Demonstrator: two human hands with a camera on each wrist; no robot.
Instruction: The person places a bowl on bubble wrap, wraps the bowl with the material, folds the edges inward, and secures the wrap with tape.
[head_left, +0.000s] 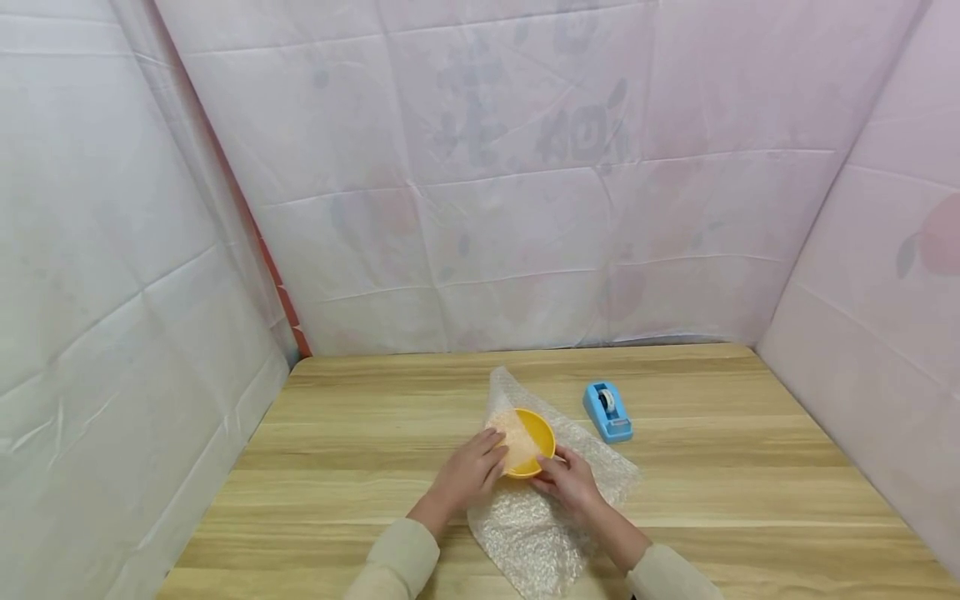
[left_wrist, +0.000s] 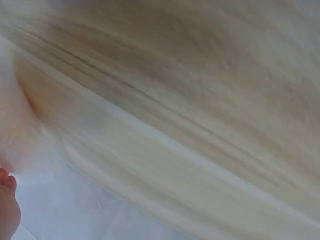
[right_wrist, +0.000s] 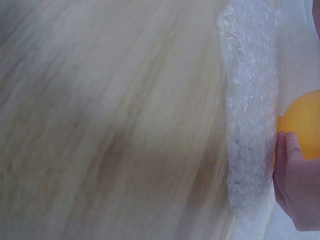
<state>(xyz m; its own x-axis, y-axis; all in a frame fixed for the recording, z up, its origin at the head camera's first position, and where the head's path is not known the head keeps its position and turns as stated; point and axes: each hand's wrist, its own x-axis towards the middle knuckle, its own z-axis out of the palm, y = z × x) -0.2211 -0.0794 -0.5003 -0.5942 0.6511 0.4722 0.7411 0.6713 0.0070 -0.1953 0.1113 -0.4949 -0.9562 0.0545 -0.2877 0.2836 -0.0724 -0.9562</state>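
Note:
A yellow bowl [head_left: 542,432] sits on a sheet of bubble wrap [head_left: 525,529]. One corner of the sheet is folded over the bowl's left part, and yellow shows through that flap [head_left: 515,437]. My left hand [head_left: 467,473] rests its fingers on the flap at the bowl's left side; its thumb is hidden. At the lower right, my right hand [head_left: 570,481] grips the bowl's rim, thumb over the edge and fingers on the outside. The right wrist view shows these fingers [right_wrist: 294,145] against the yellow wall. Only a bit of a hand appears at the left wrist view's edge.
A blue tape dispenser [head_left: 608,412] with a roll of tape stands to the right, behind the wrap's right corner. Everything lies on a wood-grain table [head_left: 360,467]. Pale cloth sheets [head_left: 480,208] hang behind the table and along both sides.

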